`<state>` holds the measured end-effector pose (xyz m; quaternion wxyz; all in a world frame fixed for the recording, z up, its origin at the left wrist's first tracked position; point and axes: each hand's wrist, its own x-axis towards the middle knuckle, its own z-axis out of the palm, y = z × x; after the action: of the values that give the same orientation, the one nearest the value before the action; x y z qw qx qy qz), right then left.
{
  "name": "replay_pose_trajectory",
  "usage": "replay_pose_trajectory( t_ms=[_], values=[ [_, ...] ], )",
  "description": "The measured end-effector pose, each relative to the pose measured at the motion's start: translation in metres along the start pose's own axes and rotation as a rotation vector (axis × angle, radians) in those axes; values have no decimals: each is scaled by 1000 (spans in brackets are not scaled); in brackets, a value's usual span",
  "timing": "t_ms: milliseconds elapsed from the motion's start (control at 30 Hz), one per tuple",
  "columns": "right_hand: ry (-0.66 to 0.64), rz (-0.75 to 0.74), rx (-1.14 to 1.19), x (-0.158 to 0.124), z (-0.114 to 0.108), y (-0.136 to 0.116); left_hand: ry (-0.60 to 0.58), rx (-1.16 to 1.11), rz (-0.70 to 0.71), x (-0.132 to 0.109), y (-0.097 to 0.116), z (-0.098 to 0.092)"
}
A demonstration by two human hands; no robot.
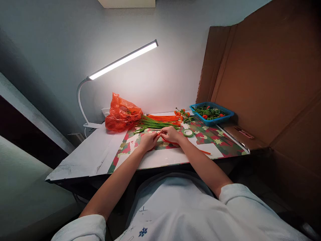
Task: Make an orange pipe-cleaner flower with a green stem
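My left hand (149, 141) and my right hand (170, 134) meet over the front middle of the table. Fingertips of both are pinched together on an orange pipe cleaner (171, 143), which trails to the right under my right hand. Beyond my right forearm an orange end (205, 152) sticks out; whether it belongs to the same piece is hidden. Just behind my hands lie bunches of green pipe cleaners (157, 123) and orange pipe cleaners (165, 118). A roll of green tape (188, 133) rests to the right of my right hand.
An orange plastic bag (122, 113) stands at the back left, near a lit clamp lamp (122, 60). Orange flowers (182, 113) lie at the back. A blue basket (213, 121) holds green and orange pieces. Cardboard (260, 73) walls the right side, with a cutter (244, 132) near it.
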<state>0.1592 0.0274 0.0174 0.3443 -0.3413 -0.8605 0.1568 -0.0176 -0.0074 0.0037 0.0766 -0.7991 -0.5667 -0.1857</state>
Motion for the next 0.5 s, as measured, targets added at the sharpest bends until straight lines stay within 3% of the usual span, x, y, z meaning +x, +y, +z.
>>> replay_pose_trajectory(
  t_ms=[500],
  values=[
    [341,14,-37,1,10,5,99,-176,-153,1,6,-5]
  ],
)
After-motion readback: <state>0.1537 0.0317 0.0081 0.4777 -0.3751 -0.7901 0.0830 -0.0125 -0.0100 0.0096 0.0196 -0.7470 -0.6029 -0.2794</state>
